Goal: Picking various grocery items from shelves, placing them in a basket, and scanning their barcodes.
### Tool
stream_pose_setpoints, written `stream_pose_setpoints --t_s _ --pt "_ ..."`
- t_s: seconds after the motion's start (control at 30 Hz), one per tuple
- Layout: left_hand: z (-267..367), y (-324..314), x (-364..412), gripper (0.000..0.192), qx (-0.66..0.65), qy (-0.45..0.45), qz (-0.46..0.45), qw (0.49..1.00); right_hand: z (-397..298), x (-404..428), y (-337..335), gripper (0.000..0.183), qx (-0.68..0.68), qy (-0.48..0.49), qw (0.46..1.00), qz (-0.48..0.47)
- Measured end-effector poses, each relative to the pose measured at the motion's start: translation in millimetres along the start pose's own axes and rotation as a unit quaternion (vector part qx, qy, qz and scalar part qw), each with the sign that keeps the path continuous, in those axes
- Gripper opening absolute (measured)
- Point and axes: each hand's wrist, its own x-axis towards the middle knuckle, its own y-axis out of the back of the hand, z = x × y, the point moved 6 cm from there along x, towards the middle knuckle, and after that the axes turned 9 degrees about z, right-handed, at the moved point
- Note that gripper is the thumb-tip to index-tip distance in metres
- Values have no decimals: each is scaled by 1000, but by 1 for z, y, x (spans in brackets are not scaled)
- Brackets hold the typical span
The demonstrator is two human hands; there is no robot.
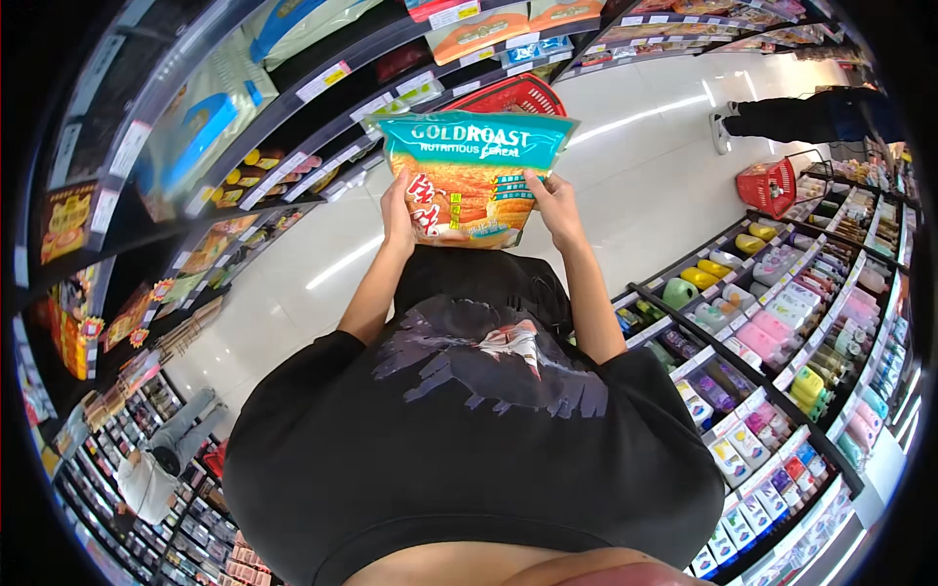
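A teal and orange Goldroast cereal bag (469, 176) is held upright in front of my body, its printed front turned towards me. My left hand (398, 216) grips its left edge, with the thumb on the front. On the right edge, my right hand (555, 205) grips the bag, thumb also laid over the front. The fingers behind the bag are hidden. Just beyond the bag's top edge, a red plastic shopping basket (524, 95) shows in part on the floor.
Grocery shelves (322, 80) with packaged food and price tags run along the left and ahead. At right, shelves hold bottles (766, 333) and cartons. Another red basket (766, 187) stands near a person in dark trousers (791, 117). A second person (165, 454) is at lower left. Pale tiles (623, 176) cover the aisle floor.
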Motion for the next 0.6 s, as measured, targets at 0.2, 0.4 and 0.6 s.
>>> stream_pose_setpoints --t_s 0.2,0.4,0.6 --pt "2 -1 55 24 218 -16 -103 970 -16 35 25 26 -94 18 995 -2" --pt "-28 9 79 47 42 90 -93 991 18 53 16 21 -379 137 905 -137" --pt "-94 11 96 45 -225 309 26 923 31 78 -7 34 -532 305 750 -249"
